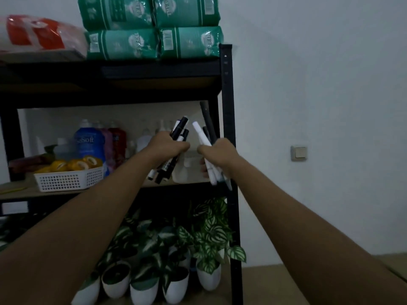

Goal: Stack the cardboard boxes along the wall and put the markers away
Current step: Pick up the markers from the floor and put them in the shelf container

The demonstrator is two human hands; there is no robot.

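My left hand (167,145) is shut on a bundle of markers (178,130), black and white, with tips poking out above and below the fist. My right hand (219,150) grips a second bundle of markers (202,134), mostly white with dark ones behind. Both fists are held side by side in front of the middle shelf (72,190) of a black rack, just above a pale plastic container (189,170) on that shelf. No cardboard box that I can make out for certain is in view.
A white mesh basket (70,178) with yellow tape rolls and several bottles (89,143) stand on the middle shelf. Green packs (154,40) top the rack. Potted plants (176,271) fill the bottom. The rack post (229,128) is beside my right hand. A wall switch (299,153) is right.
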